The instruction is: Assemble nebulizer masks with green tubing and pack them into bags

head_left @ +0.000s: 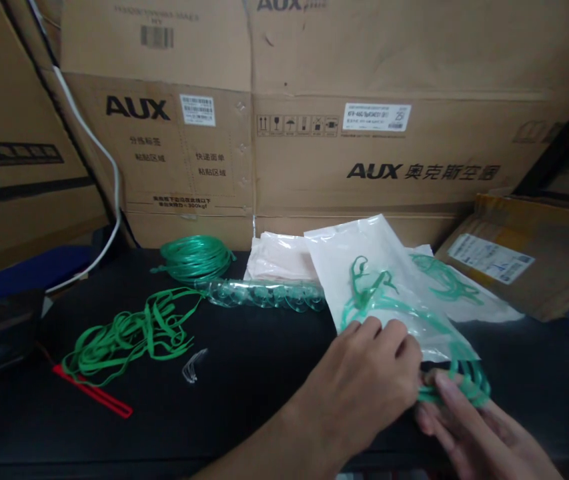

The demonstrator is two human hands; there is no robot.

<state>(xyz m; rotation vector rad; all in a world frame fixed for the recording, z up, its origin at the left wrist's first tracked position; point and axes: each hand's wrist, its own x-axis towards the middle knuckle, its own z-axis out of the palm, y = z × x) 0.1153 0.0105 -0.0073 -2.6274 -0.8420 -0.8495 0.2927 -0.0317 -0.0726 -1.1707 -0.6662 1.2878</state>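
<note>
My left hand has its fingers curled closed on the lower part of a white translucent plastic bag. Inside the bag, green tubing with a knotted, curly end shows through. The rest of that coiled green tubing sticks out of the bag's near edge. My right hand is closed around these loops, thumb on top, close beside the left hand. Behind the bag lies a second white bag with green tubing showing in it.
On the black table are a coil of green tubing, flat green bands, clear suction cups, a red strip, thin clear strands and white bags. Cardboard boxes wall the back; a smaller box stands right.
</note>
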